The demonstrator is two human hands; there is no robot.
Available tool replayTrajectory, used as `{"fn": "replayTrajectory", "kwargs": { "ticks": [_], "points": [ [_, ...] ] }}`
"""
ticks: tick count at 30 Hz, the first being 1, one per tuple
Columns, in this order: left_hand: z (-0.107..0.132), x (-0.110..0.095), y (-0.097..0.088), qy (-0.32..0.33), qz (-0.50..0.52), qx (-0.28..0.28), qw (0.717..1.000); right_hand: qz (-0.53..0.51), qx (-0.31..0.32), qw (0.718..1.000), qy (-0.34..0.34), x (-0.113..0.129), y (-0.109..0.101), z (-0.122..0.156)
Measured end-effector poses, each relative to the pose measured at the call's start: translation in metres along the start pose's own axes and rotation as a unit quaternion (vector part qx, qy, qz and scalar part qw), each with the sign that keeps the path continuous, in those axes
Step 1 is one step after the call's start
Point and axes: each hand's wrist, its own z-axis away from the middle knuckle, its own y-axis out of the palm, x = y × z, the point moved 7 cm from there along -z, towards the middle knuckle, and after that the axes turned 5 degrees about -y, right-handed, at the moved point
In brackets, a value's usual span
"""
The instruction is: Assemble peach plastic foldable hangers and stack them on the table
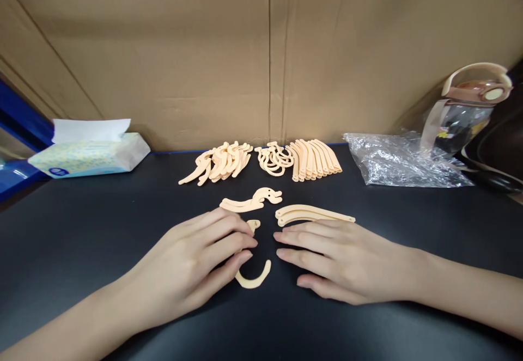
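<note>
My left hand (pixel 204 252) has its fingers bent over a cream plastic hook (pixel 253 282). The hook's curved end shows below the thumb, and a small tab (pixel 254 224) shows above the fingers; the stretch between is hidden. My right hand (pixel 343 260) lies with fingers stretched out and slightly apart, holding nothing. Its upper fingers are close to two long curved cream strips (pixel 314 211), which lie side by side. Just beyond my left fingers are flat cream pieces with wavy outlines (pixel 251 200), partly overlapping.
Along the back of the black table (pixel 122 214) lie a pile of wavy pieces (pixel 226 162), a heap of hooks (pixel 275 159) and a row of curved strips (pixel 314 159). A tissue pack (pixel 90 154) stands left; a clear plastic bag (pixel 392 159) and a bottle (pixel 469 116) are right.
</note>
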Motion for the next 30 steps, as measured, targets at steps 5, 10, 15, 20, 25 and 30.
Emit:
{"fn": "replayTrajectory", "kwargs": {
  "ticks": [5, 10, 15, 20, 25, 30],
  "points": [
    [0.004, 0.006, 0.001, -0.031, -0.059, -0.015, 0.998, -0.002, 0.008, 1.0, 0.0, -0.003, 0.0, 0.002],
    [0.005, 0.016, 0.011, -0.073, -0.061, 0.018, 0.995, -0.01, 0.01, 1.0, -0.003, -0.002, 0.0, 0.001],
    [0.004, 0.018, 0.014, -0.093, -0.019, 0.05, 0.994, -0.017, 0.011, 1.0, -0.001, -0.003, -0.001, 0.001],
    [0.004, 0.017, 0.013, -0.109, -0.023, 0.06, 0.992, -0.015, 0.014, 1.0, 0.002, -0.004, -0.001, 0.0],
    [0.005, 0.017, 0.014, -0.133, -0.033, 0.074, 0.988, -0.014, 0.006, 1.0, -0.001, -0.003, -0.002, 0.0],
    [0.003, 0.015, 0.013, -0.125, -0.035, 0.074, 0.989, -0.012, 0.016, 1.0, 0.002, -0.004, -0.001, 0.0]
  ]
}}
